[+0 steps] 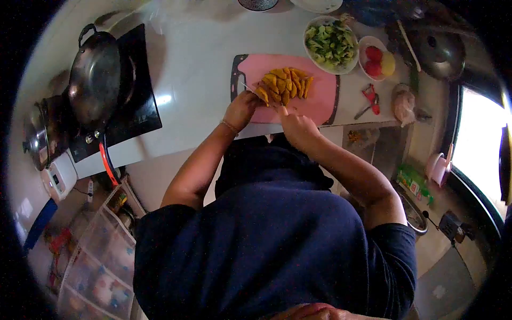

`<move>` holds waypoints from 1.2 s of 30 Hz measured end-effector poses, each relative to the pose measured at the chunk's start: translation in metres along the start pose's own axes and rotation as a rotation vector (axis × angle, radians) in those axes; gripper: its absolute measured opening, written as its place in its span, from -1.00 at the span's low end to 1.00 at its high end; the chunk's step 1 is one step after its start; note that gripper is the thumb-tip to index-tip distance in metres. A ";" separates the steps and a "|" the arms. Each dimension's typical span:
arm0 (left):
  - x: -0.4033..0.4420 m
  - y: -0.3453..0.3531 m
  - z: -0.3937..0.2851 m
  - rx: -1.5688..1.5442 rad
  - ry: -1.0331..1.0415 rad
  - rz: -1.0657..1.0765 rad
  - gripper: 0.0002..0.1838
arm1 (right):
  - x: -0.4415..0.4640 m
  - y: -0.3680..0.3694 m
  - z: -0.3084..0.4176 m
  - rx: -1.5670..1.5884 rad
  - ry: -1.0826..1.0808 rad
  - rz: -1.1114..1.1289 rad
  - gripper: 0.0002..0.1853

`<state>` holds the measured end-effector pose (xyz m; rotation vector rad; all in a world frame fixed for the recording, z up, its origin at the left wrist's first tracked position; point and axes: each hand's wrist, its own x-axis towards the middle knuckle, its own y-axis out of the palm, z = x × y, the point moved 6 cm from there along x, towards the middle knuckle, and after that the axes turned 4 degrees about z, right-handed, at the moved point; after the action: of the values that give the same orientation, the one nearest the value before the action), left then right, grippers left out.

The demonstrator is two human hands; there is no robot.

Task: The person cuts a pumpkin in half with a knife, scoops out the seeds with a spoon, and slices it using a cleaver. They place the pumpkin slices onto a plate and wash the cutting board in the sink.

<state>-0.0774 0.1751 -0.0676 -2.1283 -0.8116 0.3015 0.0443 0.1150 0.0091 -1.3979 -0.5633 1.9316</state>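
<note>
On the pink cutting board (320, 104) lies a pile of orange-yellow wedges (285, 82) that look like cut pumpkin. My right hand (300, 129) is closed round the handle of a knife at the board's near edge, index finger stretched forward. The thin knife blade (247, 86) runs up and left, its tip showing past my left hand. At the board's lower left, my left hand (241, 111) has its fingers curled in close to the blade and the nearest wedges. What those fingers grip, if anything, is hidden.
A bowl of chopped greens (330, 45) and a bowl with red and yellow produce (376, 57) stand behind the board's right side. A red peeler (370, 100) and a plastic bag (404, 104) lie at right. A frying pan (96, 77) sits on the black cooktop (146, 114) at left.
</note>
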 end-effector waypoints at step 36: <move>0.003 0.010 0.005 -0.026 0.085 -0.060 -0.77 | 0.017 0.031 -0.019 0.042 0.006 0.061 -0.36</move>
<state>-0.0732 0.1753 -0.0783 -2.1218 -0.8319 0.1686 0.0510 0.1055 -0.0293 -1.4088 -0.4799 1.9752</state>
